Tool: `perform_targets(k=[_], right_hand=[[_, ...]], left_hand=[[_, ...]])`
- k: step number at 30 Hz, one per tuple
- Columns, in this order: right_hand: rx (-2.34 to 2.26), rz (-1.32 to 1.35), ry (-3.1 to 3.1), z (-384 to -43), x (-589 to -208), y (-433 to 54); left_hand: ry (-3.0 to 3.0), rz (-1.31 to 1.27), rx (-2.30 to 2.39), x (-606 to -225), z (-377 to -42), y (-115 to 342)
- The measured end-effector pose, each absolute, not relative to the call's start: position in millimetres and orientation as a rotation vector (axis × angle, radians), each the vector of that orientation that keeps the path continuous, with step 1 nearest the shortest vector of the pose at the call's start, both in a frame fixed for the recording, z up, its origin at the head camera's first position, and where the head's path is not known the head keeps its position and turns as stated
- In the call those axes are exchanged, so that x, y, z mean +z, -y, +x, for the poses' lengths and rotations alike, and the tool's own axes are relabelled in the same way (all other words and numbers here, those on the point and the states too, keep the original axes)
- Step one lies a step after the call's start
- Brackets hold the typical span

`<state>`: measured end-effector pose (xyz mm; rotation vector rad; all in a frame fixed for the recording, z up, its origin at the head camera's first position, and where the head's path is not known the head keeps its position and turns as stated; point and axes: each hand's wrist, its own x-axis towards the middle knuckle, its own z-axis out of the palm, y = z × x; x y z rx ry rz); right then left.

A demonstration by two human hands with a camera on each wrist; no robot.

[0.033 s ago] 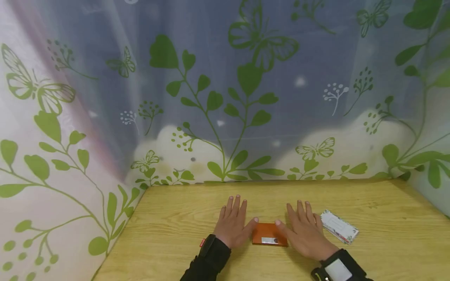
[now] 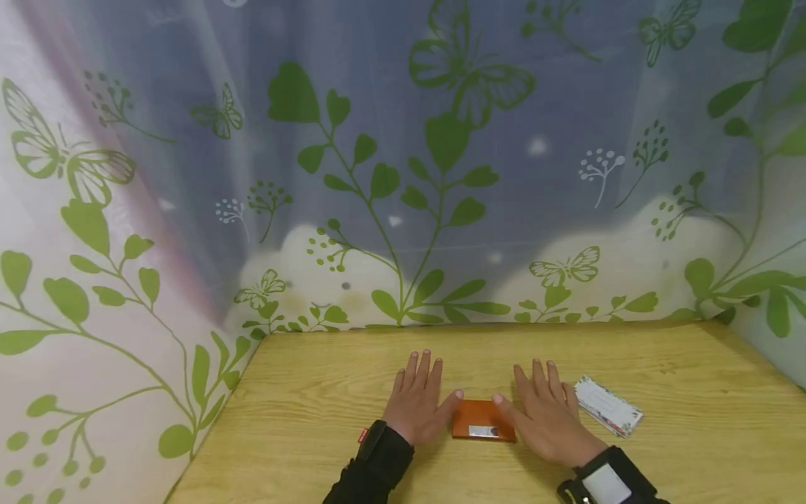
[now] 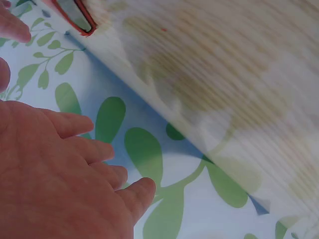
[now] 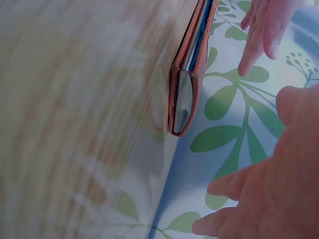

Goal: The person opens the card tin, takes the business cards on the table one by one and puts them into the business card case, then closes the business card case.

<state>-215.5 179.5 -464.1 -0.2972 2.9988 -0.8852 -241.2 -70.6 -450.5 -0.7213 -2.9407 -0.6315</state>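
Note:
A flat orange-brown folded case (image 2: 478, 418), wallet-like with a whitish panel near its front edge, lies on the wooden table between both hands. My left hand (image 2: 417, 406) is spread palm down, its thumb by the case's left far corner. My right hand (image 2: 546, 418) lies opposite, fingers straight, its thumb tip over the far right corner. Whether the thumbs press on it I cannot tell. In the right wrist view the case (image 4: 185, 102) shows layered edges with a blue strip inside. The left wrist view holds only a corner of the case (image 3: 75, 15).
Just right of my right hand lies a small stack of white cards or envelopes (image 2: 608, 406) with a leafy border. The table (image 2: 302, 413) has a pale wood grain. A curtain (image 2: 554, 182) printed with green leaves and butterflies stands along the back and sides.

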Motion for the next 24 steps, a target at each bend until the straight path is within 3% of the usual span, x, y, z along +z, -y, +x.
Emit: perform_targets(k=[24], right_hand=[[-0.937,-0.336,-2.935,-217.0,-463.4,-180.6]], left_hand=[[2.988,-0.788,-0.634,-460.0,-247.4,63.1]])
